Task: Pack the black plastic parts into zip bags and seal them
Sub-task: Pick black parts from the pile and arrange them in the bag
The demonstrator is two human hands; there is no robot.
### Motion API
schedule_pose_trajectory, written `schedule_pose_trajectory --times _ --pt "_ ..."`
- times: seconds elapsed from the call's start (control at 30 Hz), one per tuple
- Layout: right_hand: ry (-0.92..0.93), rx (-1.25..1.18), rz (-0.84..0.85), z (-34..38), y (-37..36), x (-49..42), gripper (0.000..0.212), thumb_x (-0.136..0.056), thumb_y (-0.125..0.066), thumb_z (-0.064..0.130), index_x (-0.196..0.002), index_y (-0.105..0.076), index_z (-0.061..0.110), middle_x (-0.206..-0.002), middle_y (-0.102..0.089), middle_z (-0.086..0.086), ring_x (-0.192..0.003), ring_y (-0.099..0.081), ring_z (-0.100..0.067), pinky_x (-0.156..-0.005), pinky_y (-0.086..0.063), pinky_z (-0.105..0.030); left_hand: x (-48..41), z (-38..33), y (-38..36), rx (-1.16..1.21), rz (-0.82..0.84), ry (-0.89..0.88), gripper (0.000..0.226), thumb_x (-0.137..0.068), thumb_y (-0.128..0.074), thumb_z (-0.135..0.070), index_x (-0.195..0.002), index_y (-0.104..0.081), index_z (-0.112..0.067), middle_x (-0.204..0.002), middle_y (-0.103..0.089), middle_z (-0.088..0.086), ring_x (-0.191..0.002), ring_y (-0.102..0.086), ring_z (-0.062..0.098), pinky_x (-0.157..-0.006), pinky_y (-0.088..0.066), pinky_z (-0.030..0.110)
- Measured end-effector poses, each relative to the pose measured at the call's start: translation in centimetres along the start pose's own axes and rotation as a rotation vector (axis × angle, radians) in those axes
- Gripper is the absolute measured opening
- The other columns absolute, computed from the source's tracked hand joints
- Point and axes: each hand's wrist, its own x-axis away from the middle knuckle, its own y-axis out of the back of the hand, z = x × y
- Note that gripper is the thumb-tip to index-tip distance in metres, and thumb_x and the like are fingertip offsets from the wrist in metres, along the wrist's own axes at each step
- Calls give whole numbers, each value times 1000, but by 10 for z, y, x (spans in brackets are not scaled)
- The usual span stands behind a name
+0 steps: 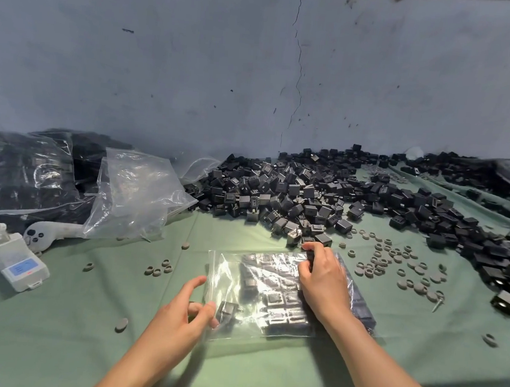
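Observation:
A clear zip bag (pixel 270 290) lies flat on the green cloth in front of me, holding several black plastic parts in rows. My left hand (pixel 184 313) pinches the bag's near left edge between thumb and fingers. My right hand (pixel 323 279) rests over the bag's right half and grips one black part (pixel 310 255) at the bag's far edge. A large heap of loose black parts (pixel 324 196) spreads behind the bag and off to the right.
Empty clear bags (pixel 136 192) and filled bags of black parts (pixel 30 170) lie at the left. A white device (pixel 16 260) with a cable and a white handle (pixel 50 232) sit at the left. Several grey rings and discs (pixel 395 264) are scattered on the cloth (pixel 67 315).

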Motion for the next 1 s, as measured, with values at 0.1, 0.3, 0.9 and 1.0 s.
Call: schedule_pose_trajectory --times 0.1,0.3,0.9,1.0 --pt "-1 2 0 0 0 0 31 -98 -48 21 -129 -50 23 -108 -53 7 -98 -50 -12 -89 -43 -30 -2 1 0 29 -15 -50 51 -100 -54 -37 -143 -28 -44 -89 -76 -17 -106 -54 -17 -89 -36 16" --pt "-10 -3 4 2 1 -1 32 -98 -47 21 -130 -50 23 -109 -53 6 -99 -51 -12 -91 -45 -32 -1 -6 4 -55 -79 -228 45 -100 -52 -34 -140 -35 -43 -92 -73 -24 -120 -49 0 -103 -30 27" --pt "-23 -30 -9 0 0 1 33 -98 -49 23 -131 -49 25 -113 -53 8 -103 -51 -10 -92 -40 -27 -15 -5 -11 -55 161 -266 46 -93 -46 -57 -139 -38 -51 -101 -71 -29 -107 -58 -14 -91 -38 11" --pt "-24 -24 -4 1 0 0 33 -98 -49 23 -131 -49 25 -112 -54 8 -103 -52 -11 -91 -40 -27 -15 -6 -12 -51 192 -277 49 -94 -47 -54 -141 -35 -51 -106 -71 -28 -113 -57 -11 -91 -35 4"
